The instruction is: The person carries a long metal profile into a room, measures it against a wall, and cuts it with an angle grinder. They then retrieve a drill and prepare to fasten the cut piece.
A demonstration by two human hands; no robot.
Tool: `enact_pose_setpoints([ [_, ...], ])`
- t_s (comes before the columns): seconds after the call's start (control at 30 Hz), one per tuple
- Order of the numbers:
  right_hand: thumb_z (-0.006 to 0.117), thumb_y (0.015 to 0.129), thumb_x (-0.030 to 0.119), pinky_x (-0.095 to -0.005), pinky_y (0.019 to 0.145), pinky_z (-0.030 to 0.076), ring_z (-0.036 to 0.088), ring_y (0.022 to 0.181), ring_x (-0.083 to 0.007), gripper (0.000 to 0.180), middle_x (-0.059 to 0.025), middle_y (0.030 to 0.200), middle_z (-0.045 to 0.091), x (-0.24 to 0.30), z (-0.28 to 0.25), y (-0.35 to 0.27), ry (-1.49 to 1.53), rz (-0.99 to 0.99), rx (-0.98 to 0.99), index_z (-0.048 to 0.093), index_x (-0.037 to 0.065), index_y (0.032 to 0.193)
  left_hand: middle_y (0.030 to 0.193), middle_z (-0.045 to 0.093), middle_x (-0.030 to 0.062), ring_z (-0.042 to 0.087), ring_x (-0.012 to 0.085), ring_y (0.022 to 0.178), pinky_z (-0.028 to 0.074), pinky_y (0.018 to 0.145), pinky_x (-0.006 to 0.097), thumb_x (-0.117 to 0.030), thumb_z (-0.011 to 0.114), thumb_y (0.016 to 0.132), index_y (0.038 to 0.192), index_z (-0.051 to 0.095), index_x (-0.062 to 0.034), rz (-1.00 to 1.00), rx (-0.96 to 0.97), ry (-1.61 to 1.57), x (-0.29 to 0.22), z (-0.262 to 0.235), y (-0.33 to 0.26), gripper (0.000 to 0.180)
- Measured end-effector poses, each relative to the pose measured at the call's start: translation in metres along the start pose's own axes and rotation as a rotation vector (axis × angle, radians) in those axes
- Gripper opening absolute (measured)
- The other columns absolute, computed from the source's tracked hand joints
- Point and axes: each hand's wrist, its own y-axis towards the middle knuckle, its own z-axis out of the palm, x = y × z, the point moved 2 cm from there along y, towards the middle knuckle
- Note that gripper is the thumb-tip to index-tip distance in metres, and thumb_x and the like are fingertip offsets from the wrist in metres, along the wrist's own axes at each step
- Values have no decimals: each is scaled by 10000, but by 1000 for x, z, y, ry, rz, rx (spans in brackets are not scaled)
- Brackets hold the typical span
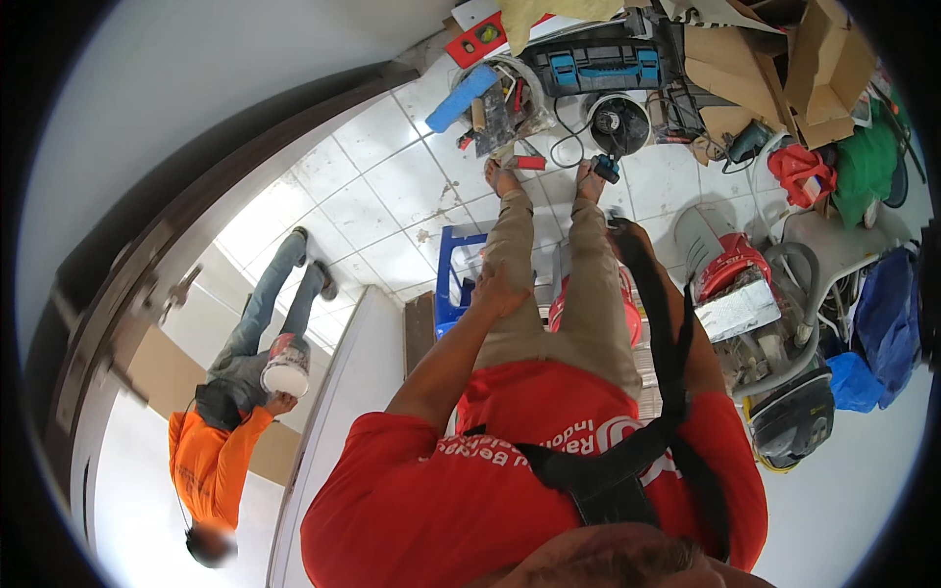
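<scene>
The left hand [502, 291] lay open on a beige cloth trouser leg [510, 235], how the right hand [639, 233] was closed could not be told behind a black webbing strap [669, 338], and beyond both, a red-handled scraper [530, 163] and round dark bucket [638, 125] lay untouched, work seemingly undone.

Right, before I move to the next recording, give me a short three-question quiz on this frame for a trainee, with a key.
1. True or false: the wearer's left hand is on the left leg of the tan trousers.
2. What does the co-worker in the orange top have in hand?
a) a cardboard box
b) a pail
c) a red level
3. Fill in: the black toolbox at the top of the picture has ____ latches.

Key: 1 true; 2 b; 3 blue.
</scene>
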Motion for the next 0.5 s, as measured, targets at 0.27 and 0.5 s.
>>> enact_pose_setpoints([
  [0.27,668,856,333,-445,827,504,604,1030,-379,520,-180,1187,614,41,-31,138,-150,-134,-522,542,102,1304,1520,276,209,345,398,1351,323,1100,469,-461,656,788,1480,315,-140,-89,-244,26,-7,33,48,835],
  [0.5,606,911,253,-437,701,532,648,879,-357,354,-149,1068,657,4,-21,212,-282,-330,-499,565,225,1262,1456,391,184,395,385,1317,316,1106,464,-448,653,783,1372,486,-106,-43,-283,86,-17,36,53,702],
])
